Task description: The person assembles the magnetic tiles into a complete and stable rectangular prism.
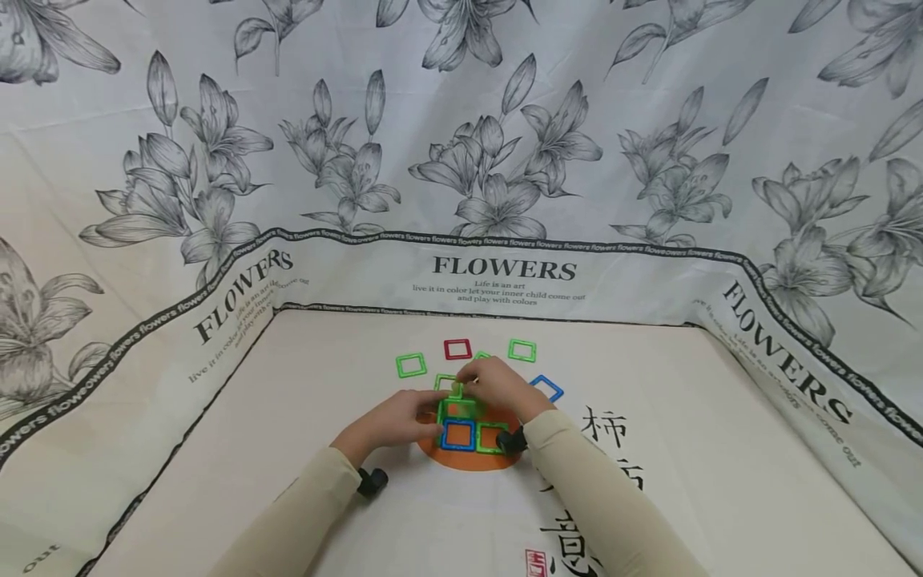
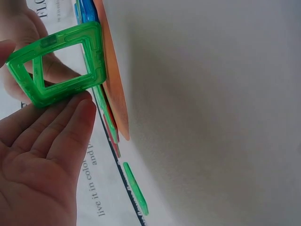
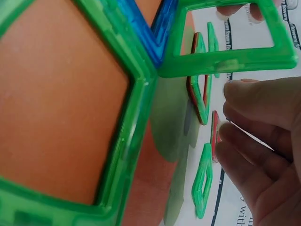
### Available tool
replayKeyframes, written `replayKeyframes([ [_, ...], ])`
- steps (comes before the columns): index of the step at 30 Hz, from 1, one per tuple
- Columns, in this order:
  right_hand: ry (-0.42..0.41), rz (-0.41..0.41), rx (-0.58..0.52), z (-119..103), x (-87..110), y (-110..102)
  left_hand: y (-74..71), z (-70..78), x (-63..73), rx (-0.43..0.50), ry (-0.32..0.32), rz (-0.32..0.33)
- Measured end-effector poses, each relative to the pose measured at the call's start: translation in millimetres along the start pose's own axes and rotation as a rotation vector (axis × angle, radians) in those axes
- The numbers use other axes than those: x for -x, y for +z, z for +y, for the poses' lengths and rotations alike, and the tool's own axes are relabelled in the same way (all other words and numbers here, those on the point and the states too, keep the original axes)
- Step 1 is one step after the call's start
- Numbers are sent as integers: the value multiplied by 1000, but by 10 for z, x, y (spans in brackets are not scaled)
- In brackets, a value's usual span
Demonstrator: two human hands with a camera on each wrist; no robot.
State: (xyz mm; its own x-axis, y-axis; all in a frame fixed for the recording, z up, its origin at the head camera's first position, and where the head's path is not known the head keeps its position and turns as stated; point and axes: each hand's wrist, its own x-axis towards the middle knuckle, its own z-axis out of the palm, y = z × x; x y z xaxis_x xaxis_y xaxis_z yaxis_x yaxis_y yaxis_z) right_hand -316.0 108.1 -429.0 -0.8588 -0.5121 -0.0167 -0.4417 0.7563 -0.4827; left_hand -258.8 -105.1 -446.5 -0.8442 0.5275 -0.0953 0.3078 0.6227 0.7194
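Note:
On the orange round patch lie a blue square magnetic tile and a green square tile, side by side. A green tile stands up from the patch, a second green frame showing behind it. My left hand is at its left side, fingers straight and fingertips right at the tile's edge in the left wrist view. The right hand hovers over the far side of the build, fingers loosely bent. In the right wrist view a gap shows between its thumb and fingers, with nothing between them.
Beyond the build lie a green tile, a red tile and another green tile. A blue tile lies right of the right hand. Floral cloth walls the table at the back and sides.

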Motion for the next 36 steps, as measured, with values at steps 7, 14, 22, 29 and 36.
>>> replayKeyframes([
  [7, -26, -50, 51, 3, -11, 10, 1, -3, -6, -5, 2, 2],
  [14, -59, -108, 84, 42, -24, 39, -2, -15, -15, -15, 15, 1],
  [22, -42, -126, 87, 82, -51, 83, 9, -26, -4, -6, 5, 2],
  [29, -79, -64, 161, 106, -50, 94, 5, -9, 11, -29, 8, 22],
  [36, -35, -66, 218, 60, -36, 79, -2, 2, 18, -25, 9, 16],
])
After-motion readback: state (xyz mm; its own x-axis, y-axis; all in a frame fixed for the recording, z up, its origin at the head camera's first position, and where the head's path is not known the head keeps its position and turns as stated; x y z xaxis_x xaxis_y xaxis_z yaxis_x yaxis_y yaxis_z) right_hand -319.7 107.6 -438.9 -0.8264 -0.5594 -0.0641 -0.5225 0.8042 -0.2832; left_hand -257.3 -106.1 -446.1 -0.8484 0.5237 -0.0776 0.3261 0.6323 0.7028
